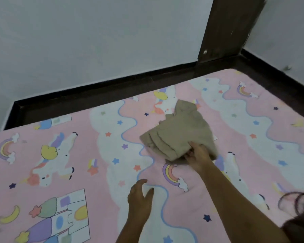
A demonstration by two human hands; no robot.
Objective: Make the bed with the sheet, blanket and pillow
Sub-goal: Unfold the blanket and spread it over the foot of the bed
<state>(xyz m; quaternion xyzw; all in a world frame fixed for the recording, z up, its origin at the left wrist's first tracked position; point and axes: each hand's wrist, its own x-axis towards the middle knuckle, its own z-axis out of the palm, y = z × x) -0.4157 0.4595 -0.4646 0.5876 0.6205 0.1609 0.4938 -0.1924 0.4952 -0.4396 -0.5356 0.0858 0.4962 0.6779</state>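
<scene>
From the head camera: looks down on a pink unicorn sheet [95, 155] spread over the mattress and lying fairly smooth, bounded on the far side by a dark bed frame [95, 100] set against a pale wall [77, 41], with a dark post [223, 28] rising at the far right corner. Finds a folded beige cloth [179, 135], probably the blanket, lying on the sheet around the middle of the bed, a little toward the far side. Shows the right hand [197, 156] reaching to the near edge of that cloth, fingers tucked into the folds and grasping it. Shows the left hand [139, 195] resting flat and released on the sheet nearer the body, apart from the cloth, holding nothing. Catches a lock of hair [298, 207] at the lower right edge; shows no pillow anywhere. Reads as the start of opening out the blanket, with the sheet judged already laid. To do it well: pinch one layer rather than the whole stack, bring the left hand over to a second corner of the same edge, lift clear before shaking out so as not to drag wrinkles into the sheet, then lay it square to the frame.
</scene>
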